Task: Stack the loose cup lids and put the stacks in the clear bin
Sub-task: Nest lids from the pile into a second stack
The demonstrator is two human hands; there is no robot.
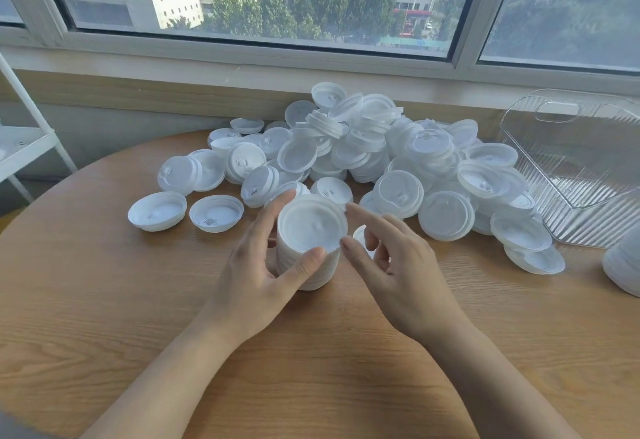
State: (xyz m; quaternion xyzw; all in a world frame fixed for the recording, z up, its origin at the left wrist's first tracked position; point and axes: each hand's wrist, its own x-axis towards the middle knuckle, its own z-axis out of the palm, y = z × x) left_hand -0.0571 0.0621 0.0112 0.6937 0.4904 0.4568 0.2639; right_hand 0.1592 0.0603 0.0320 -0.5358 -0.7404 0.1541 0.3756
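A stack of white cup lids stands upside down on the round wooden table, near its middle. My left hand grips the stack, thumb on the near rim and fingers round the far left side. My right hand hovers just right of the stack with fingers loosely spread, holding nothing. A big heap of loose white lids lies behind the stack, spreading left and right. The clear ribbed bin sits tilted at the table's right, with no lids visible inside.
Two single lids lie upside down to the left of the stack. Another lid stack shows at the right edge. A white shelf frame stands at far left. A window sill runs behind the table.
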